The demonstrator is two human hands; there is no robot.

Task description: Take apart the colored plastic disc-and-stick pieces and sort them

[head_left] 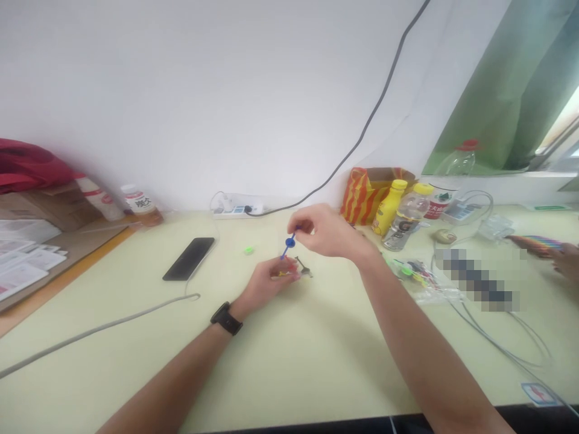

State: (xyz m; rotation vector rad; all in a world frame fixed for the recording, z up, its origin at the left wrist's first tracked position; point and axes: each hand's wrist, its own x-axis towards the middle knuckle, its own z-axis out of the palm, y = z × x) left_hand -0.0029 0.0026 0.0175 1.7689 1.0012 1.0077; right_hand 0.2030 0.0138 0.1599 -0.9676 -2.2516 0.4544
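My right hand [319,229] pinches the upper end of a thin blue plastic rod [286,247] with a round blue disc partway along it. The rod slants down, and its lower end meets the fingers of my left hand [265,283]. That hand is closed around small red and yellow plastic pieces [284,273], mostly hidden by the fingers. A dark rod-like piece [303,265] shows just beyond the left fingertips; whether it is held or lies on the table I cannot tell. A small bright green piece [248,250] lies on the table to the left of both hands.
A black phone [189,259] on a cable lies left. Behind are a power strip [239,208], a striped bag [357,199] and bottles [402,217]. A plastic bag of coloured pieces [414,271] lies right. Another person's hand [569,262] is at the far right, by a multicoloured striped object.
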